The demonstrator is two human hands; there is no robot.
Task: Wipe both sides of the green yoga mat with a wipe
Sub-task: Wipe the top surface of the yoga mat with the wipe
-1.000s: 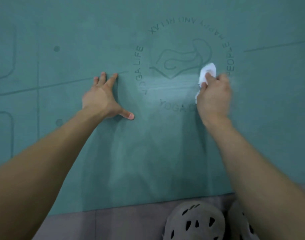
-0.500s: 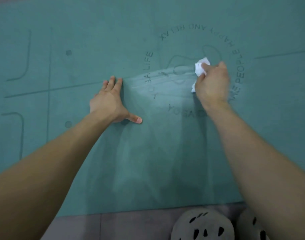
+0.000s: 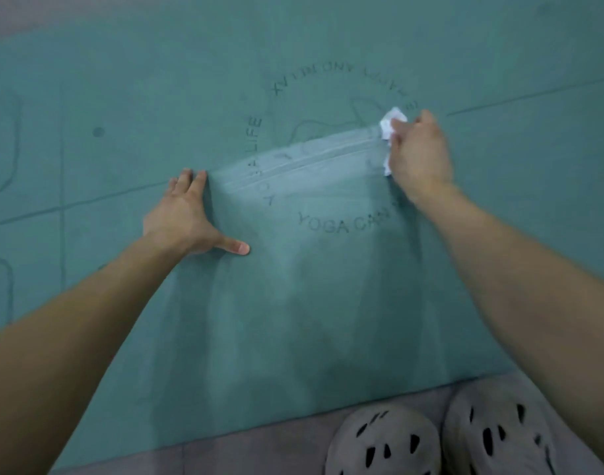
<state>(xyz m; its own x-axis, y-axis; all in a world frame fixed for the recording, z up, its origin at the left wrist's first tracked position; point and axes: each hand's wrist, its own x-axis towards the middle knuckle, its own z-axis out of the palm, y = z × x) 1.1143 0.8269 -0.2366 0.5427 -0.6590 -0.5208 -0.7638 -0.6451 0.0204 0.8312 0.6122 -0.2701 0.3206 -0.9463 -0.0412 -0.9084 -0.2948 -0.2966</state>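
Note:
The green yoga mat [image 3: 129,97] lies flat and fills most of the view, with a round printed logo of dark lettering at its centre. My right hand [image 3: 419,157] grips a crumpled white wipe [image 3: 391,123] and presses it onto the mat at the logo's right side. A paler, wet-looking streak runs leftward from the wipe across the logo. My left hand [image 3: 187,217] rests flat on the mat, fingers straight and thumb spread, left of the logo.
The mat's near edge runs along the bottom, with grey floor [image 3: 252,450] below it. Two grey perforated clogs [image 3: 383,443] stand on the floor at the bottom right. A strip of floor shows past the mat's far edge at the top left.
My right hand has carried the wipe back to the right across the logo, leaving a fresh pale streak. The left hand stays planted in place.

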